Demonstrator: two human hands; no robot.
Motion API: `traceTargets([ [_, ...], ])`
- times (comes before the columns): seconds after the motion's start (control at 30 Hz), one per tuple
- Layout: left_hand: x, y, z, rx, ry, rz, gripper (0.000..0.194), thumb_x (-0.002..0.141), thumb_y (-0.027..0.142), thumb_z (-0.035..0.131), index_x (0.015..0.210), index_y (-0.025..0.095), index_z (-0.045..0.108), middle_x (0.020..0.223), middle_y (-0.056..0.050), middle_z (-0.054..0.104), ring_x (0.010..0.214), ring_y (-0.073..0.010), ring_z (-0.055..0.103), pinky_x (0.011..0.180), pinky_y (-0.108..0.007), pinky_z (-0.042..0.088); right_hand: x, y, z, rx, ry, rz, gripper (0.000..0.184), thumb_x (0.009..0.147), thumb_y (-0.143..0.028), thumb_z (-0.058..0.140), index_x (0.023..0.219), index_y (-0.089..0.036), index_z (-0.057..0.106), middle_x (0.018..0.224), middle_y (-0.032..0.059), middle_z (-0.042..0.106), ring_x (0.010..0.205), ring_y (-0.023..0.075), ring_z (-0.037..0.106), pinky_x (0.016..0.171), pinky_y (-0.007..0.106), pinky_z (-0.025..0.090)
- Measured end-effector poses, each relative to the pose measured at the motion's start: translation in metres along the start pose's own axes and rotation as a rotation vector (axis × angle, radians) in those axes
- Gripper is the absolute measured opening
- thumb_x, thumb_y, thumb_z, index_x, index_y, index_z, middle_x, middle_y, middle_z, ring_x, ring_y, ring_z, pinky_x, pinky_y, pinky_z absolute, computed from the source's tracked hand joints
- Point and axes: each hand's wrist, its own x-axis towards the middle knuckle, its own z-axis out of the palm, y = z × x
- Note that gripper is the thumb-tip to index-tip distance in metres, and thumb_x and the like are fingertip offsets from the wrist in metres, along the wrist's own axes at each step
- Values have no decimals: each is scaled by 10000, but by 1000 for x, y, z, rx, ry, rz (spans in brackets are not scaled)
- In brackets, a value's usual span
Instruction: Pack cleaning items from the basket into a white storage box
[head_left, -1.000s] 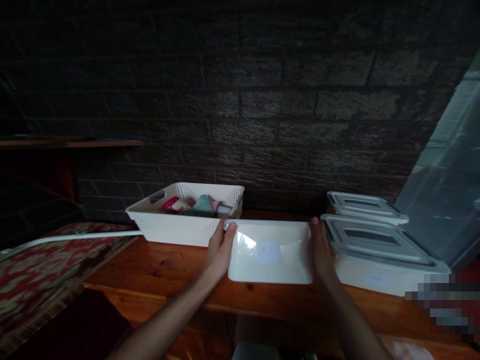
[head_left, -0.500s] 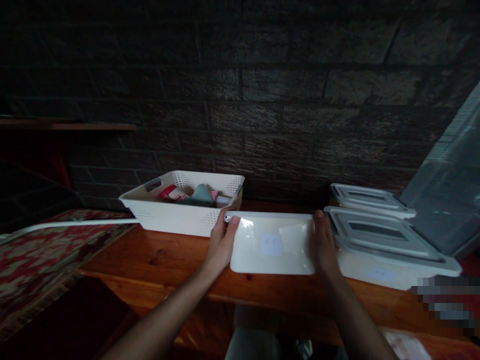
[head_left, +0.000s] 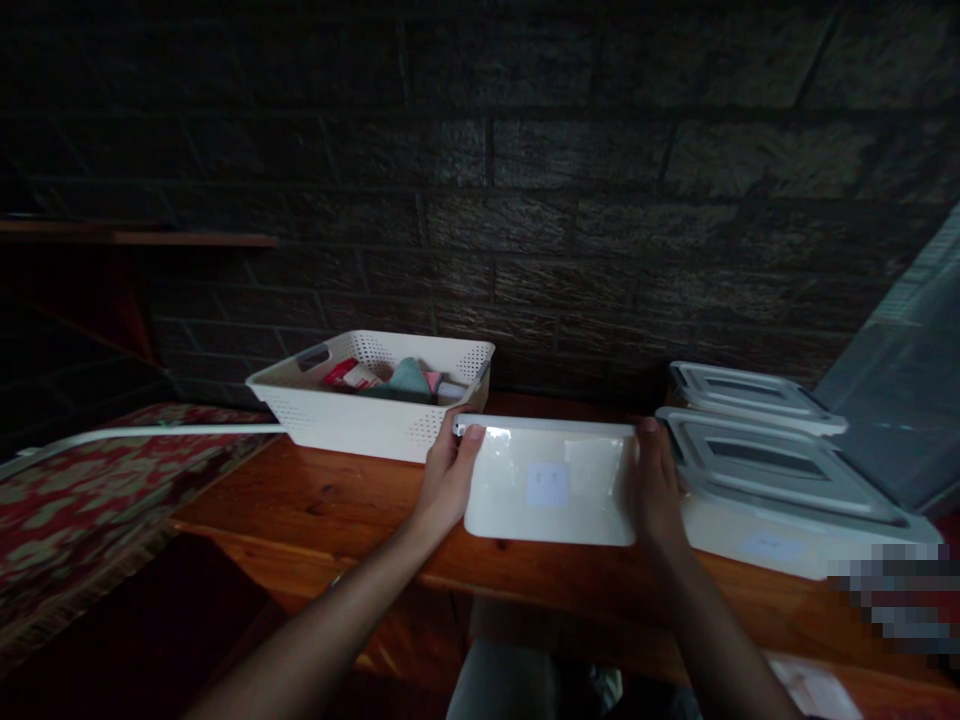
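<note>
While in hands, white bin between basket and lidded box

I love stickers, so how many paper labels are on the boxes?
2: one pale paper label on the held white plastic box, another label on the front pale-lidded white plastic box at right. The plastic box behind may hide more.

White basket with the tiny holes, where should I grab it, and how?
I'd take the basket by its two ends, one hand from each side. There's a handle slot high in the left end, and what looks like another at the right. It's open-topped with things inside, so keep it level. Reach carefully at the right: the held box is near that front corner.
</note>
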Motion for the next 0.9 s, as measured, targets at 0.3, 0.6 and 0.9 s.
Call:
traceTargets([
  [0.3,8,-5,1,27,9,9,400,974,501,459,1223,206,566,922,-27,675,849,-209,621,754,-287,481,4,3,4,-5,19,-29,684,963,-717,286,1313,-192,550,1305,138,595,1280,312,499,1054,409,341],
  [0.6,13,-12,4,0,-1,48,388,990,483,451,1249,211,549,988,-36,652,889,-197,595,796,-289,473,12,5,8,6,7,-46,646,970,-714,277,1230,-199,568,1174,105,616,1156,285,541,977,378,378],
  [0.9,15,-15,5,-7,12,55,386,987,485,451,1232,201,541,956,-32,637,863,-196,583,785,-288,466,12,8,10,3,22,-99,652,989,-682,277,1276,-168,556,1239,130,584,1187,278,507,986,373,361],
])
